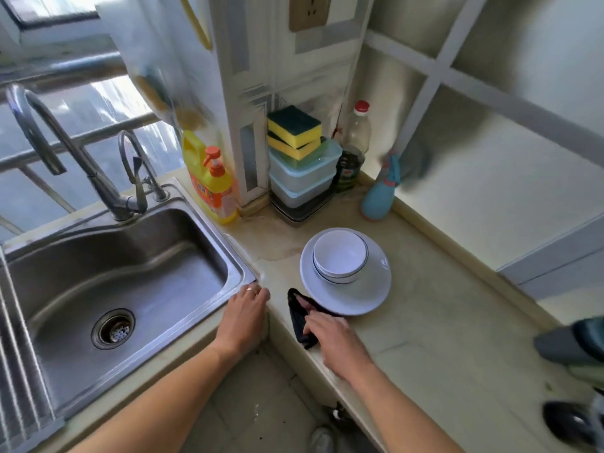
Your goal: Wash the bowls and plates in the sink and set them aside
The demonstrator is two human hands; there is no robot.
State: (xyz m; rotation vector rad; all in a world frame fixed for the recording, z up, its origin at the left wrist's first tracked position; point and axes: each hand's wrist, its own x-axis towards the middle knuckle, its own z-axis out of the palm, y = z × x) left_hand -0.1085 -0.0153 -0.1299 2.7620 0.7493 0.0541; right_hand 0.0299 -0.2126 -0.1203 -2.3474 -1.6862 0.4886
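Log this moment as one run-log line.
left hand: rests on sink edge | right hand: on dark cloth | bowls: stacked on plate, on counter | sink: no dishes

I see bowls (340, 258) stacked on a plate (356, 297), right of the sink (124, 273). A cloth (299, 317) lies before the plate; sponges (294, 132) top containers (302, 178) behind.

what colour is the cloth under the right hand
Dark, navy to black, seen in the head view: the cloth lies on the counter edge under the right hand.
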